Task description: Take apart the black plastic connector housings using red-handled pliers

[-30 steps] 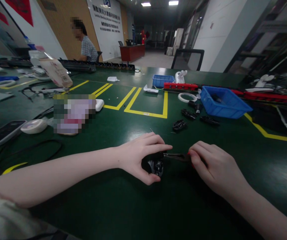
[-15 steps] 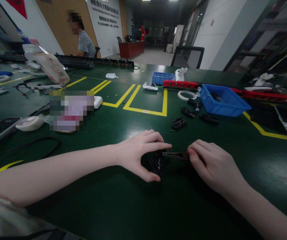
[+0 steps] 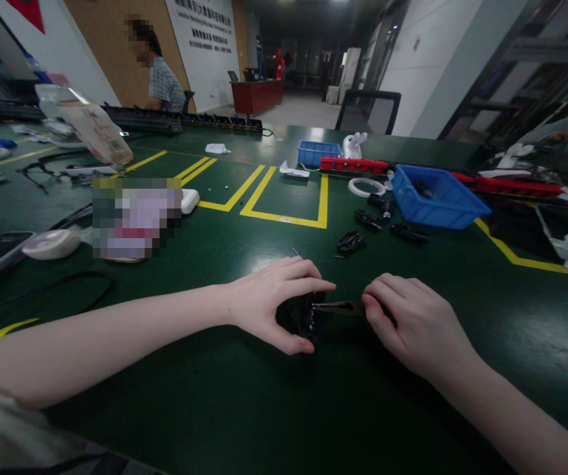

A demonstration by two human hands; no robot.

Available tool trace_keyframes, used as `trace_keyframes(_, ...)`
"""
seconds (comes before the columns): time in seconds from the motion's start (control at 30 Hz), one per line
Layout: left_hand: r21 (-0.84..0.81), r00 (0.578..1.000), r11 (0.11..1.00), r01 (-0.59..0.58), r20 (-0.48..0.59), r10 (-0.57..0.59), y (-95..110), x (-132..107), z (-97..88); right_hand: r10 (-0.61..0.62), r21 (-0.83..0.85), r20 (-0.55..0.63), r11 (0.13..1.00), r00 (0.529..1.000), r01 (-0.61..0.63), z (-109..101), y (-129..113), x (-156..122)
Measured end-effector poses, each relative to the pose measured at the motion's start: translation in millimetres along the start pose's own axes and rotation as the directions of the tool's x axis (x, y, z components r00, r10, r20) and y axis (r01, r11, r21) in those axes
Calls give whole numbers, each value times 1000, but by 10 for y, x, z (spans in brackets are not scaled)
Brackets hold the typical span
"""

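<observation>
My left hand (image 3: 271,300) is curled over a small black part (image 3: 305,318) on the green table (image 3: 244,409), thumb below and fingers above it. My right hand (image 3: 415,323) is closed round the handles of dark pliers (image 3: 336,307), whose jaws reach into the black part. Both hands rest low on the table near its front middle. Most of the pliers' handles are hidden inside my right fist.
Several loose black parts (image 3: 350,242) lie beyond my hands, beside a large blue bin (image 3: 437,196). A white tape ring (image 3: 365,187), a smaller blue bin (image 3: 317,152) and red strips (image 3: 353,164) stand farther back. A black cable (image 3: 41,297) lies at the left. A seated person (image 3: 157,72) is at the far left.
Both hands and the black part have kept their hold and stayed almost still; the view has shifted slightly, so everything sits a little higher and to the left.
</observation>
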State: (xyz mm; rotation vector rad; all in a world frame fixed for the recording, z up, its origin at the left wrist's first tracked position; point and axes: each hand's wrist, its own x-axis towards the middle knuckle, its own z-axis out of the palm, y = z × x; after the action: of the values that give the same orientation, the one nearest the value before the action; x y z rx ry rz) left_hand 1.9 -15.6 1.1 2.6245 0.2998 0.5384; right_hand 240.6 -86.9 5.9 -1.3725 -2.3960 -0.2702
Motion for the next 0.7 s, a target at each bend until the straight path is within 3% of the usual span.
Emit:
trace_keyframes(0.4,-85,1000,996,2,5,-2,-8,-6,5,-32,-40,1,999,999,32,15,-4,-8)
trace_keyframes(0.7,-136,998,991,17,54,-10,1,-25,-31,8,-35,12,999,1000,-7,10,25,-21)
